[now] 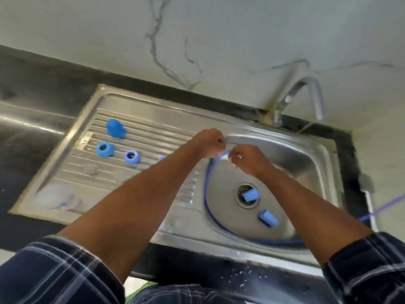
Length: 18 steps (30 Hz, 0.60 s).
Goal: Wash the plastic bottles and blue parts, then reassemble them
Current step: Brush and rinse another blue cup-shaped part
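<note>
My left hand [208, 143] and my right hand [247, 160] meet over the far left rim of the sink basin [306, 163]. Both have their fingers pinched on the end of a thin blue tube [206, 194]. The tube loops around the basin's left and front wall and runs off to the right. Two blue cylinders lie in the basin, one on the drain [251, 195], one in front of it [267, 218]. On the drainboard [153, 128] sit a blue cap [116, 128] and two blue rings [104, 149] [132, 157]. A clear plastic bottle [57, 199] lies blurred at the drainboard's front left.
A metal faucet [306, 95] stands behind the basin against the marbled wall. A further blue part [161, 158] peeks out behind my left forearm. A grey handle on a hose [366, 185] hangs at the sink's right edge. Dark countertop [32, 88] surrounds the sink, with water drops at the front.
</note>
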Available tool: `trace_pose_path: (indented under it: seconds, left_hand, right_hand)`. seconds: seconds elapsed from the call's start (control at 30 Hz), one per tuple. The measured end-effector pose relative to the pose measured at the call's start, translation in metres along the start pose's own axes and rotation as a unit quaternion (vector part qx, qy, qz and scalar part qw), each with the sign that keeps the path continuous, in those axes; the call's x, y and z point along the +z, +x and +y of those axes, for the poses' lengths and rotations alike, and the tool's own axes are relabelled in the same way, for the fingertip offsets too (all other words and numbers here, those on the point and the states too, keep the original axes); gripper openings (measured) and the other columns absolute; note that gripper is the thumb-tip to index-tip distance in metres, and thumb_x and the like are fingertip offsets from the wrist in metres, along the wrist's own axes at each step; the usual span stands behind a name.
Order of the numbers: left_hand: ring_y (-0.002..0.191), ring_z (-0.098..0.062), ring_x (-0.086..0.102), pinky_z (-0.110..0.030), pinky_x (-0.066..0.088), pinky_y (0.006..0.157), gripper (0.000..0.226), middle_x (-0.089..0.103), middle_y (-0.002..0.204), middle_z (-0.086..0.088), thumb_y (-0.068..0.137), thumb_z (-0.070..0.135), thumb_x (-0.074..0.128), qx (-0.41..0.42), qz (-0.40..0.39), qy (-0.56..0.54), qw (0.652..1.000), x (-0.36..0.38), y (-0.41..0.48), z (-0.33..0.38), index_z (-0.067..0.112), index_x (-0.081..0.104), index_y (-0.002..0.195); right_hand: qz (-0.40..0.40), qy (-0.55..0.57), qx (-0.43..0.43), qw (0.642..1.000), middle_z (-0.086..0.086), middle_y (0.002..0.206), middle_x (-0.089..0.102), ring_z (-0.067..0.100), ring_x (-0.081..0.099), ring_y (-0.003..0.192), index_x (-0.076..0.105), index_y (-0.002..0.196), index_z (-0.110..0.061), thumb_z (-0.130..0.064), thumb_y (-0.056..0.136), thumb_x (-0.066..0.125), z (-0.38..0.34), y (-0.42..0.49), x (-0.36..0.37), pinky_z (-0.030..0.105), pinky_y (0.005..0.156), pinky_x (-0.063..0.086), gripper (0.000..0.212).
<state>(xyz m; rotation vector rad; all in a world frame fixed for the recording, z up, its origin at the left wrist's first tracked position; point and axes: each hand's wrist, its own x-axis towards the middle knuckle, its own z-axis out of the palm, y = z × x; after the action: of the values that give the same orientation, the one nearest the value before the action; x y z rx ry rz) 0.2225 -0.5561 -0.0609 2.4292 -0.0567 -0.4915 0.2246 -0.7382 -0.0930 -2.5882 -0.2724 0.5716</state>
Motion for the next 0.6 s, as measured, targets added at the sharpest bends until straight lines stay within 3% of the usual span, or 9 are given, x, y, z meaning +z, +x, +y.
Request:
trace_pose_path:
  seconds: [0.07, 0.13, 0.23, 0.3, 0.4, 0.47, 0.6]
  left_hand:
    - [0.078, -0.029, 0.073, -0.034, 0.059, 0.074, 0.022, 0.076, 0.082, -0.015, 0.09, 0.016, 0.058, -0.001, -0.042, 0.0, 0.999, 0.034, 0.008, 0.021, 0.004, 0.076, 0.086]
    - [0.077, -0.029, 0.074, -0.034, 0.06, 0.076, 0.022, 0.076, 0.083, -0.014, 0.089, 0.014, 0.056, -0.014, -0.083, 0.004, 0.996, 0.066, 0.014, 0.033, 0.004, 0.076, 0.088]
    - [0.079, -0.031, 0.075, -0.037, 0.061, 0.078, 0.024, 0.077, 0.089, -0.016, 0.088, 0.011, 0.055, -0.04, -0.122, -0.017, 0.992, 0.104, 0.018, 0.041, 0.002, 0.076, 0.095]
    - [0.081, -0.03, 0.075, -0.037, 0.061, 0.079, 0.023, 0.077, 0.093, -0.015, 0.088, 0.012, 0.056, -0.059, -0.127, -0.031, 0.99, 0.121, 0.015, 0.043, 0.005, 0.076, 0.097]
    - [0.094, -0.032, 0.072, -0.04, 0.058, 0.087, 0.022, 0.076, 0.102, -0.012, 0.091, 0.014, 0.058, -0.07, -0.117, -0.033, 0.99, 0.138, 0.011, 0.043, 0.008, 0.076, 0.101]
    - [0.096, -0.033, 0.071, -0.04, 0.057, 0.088, 0.02, 0.075, 0.103, -0.012, 0.091, 0.016, 0.059, -0.087, -0.107, -0.045, 0.989, 0.144, 0.009, 0.04, 0.008, 0.076, 0.1]
    - [0.078, -0.029, 0.075, -0.039, 0.061, 0.08, 0.017, 0.076, 0.092, -0.01, 0.089, 0.014, 0.059, -0.131, -0.099, -0.087, 0.983, 0.15, 0.006, 0.034, 0.01, 0.075, 0.095]
  right_hand:
    - [-0.033, -0.026, 0.036, 0.998, 0.005, 0.088, 0.077, 0.022, 0.072, 0.079, 0.076, 0.085, -0.018, -0.01, 0.084, 0.062, 0.048, -0.017, 0.001, 0.04, 0.084, 0.056, 0.016]
    - [-0.08, -0.081, 0.076, 0.991, 0.007, 0.098, 0.076, 0.027, 0.071, 0.095, 0.077, 0.088, -0.018, -0.01, 0.081, 0.063, 0.095, -0.03, 0.009, 0.035, 0.085, 0.055, 0.017]
    - [-0.159, -0.139, 0.124, 0.969, 0.009, 0.112, 0.071, 0.029, 0.067, 0.106, 0.071, 0.106, -0.02, -0.02, 0.08, 0.065, 0.153, -0.047, 0.029, 0.034, 0.086, 0.054, 0.027]
    - [-0.188, -0.171, 0.123, 0.959, 0.007, 0.116, 0.065, 0.028, 0.064, 0.108, 0.063, 0.117, -0.021, -0.035, 0.08, 0.07, 0.177, -0.057, 0.042, 0.033, 0.079, 0.05, 0.041]
    - [-0.197, -0.219, 0.11, 0.949, 0.003, 0.112, 0.065, 0.025, 0.065, 0.103, 0.061, 0.104, -0.02, -0.049, 0.075, 0.075, 0.196, -0.067, 0.054, 0.029, 0.071, 0.042, 0.042]
    - [-0.205, -0.238, 0.1, 0.944, 0.001, 0.117, 0.064, 0.024, 0.064, 0.106, 0.063, 0.107, -0.021, -0.044, 0.079, 0.072, 0.202, -0.067, 0.059, 0.03, 0.072, 0.043, 0.037]
    - [-0.207, -0.234, 0.09, 0.946, 0.004, 0.127, 0.061, 0.027, 0.06, 0.117, 0.06, 0.12, -0.019, -0.039, 0.089, 0.062, 0.203, -0.072, 0.07, 0.032, 0.083, 0.045, 0.037]
